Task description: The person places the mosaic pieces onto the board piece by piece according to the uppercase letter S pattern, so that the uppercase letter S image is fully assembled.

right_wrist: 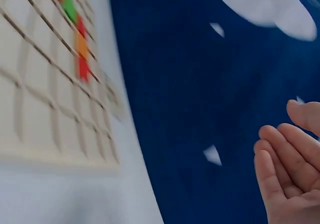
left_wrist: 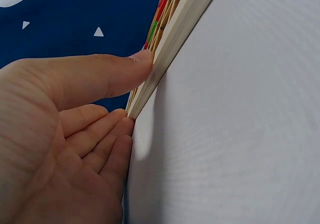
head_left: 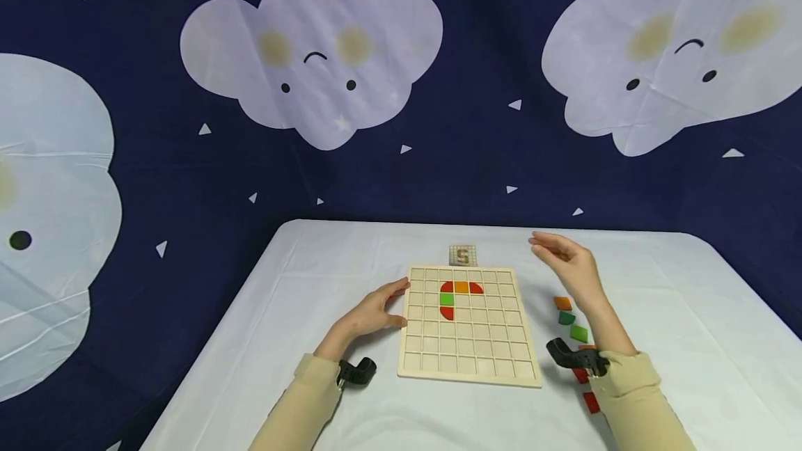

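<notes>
A pale wooden grid board [head_left: 466, 348] lies on the white table. Set in its upper squares are two red quarter-round pieces in the top row with an orange square [head_left: 461, 287] between them, then a green square [head_left: 446, 299] and another red quarter-round piece [head_left: 447, 313] below. My left hand [head_left: 374, 310] touches the board's left edge with thumb and fingertips; the left wrist view shows the thumb [left_wrist: 107, 79] against the rim. Raised right of the board, my right hand [head_left: 571, 266] holds nothing, its fingers loosely bent in the right wrist view.
Behind the board lies a small card [head_left: 463, 255] with an S pattern on a grid. Loose pieces, among them an orange one [head_left: 562, 303], a green one [head_left: 579, 333] and a red one [head_left: 592, 402], lie in a line under and beside the right forearm. A dark blue cloud-print cloth [head_left: 476, 179] hangs behind the table.
</notes>
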